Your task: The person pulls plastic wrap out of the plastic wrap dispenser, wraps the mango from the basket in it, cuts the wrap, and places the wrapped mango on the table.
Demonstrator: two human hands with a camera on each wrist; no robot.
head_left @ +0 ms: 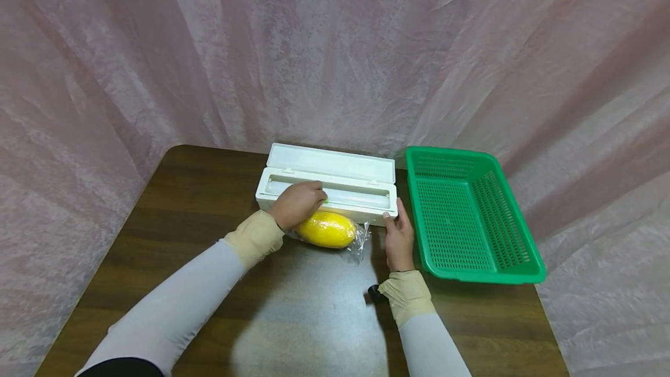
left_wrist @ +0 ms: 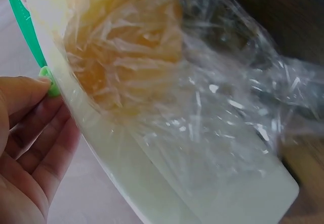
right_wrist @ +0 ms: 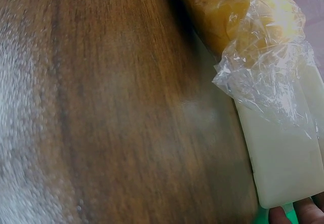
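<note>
A white cling film dispenser [head_left: 356,214] stands at the back of the table, its lid [head_left: 331,163] tipped back and a film roll [head_left: 361,197] visible inside. My left hand [head_left: 297,205] reaches over its front edge. In the left wrist view, its thumb and fingers pinch a small green slider [left_wrist: 49,82] on that edge. My right hand [head_left: 399,243] grips the dispenser's right end, thumb in front and fingers around the side. Against the dispenser's front lies a smooth yellow oval fruit [head_left: 327,229], wrapped in clear film [right_wrist: 276,77] that bunches loosely at its ends.
To the right of the dispenser sits a green perforated plastic basket [head_left: 471,277] with nothing in it. A pink curtain [head_left: 335,63] hangs behind the brown wooden table [head_left: 209,185]. A small black object [head_left: 374,293] shows beside the right wrist.
</note>
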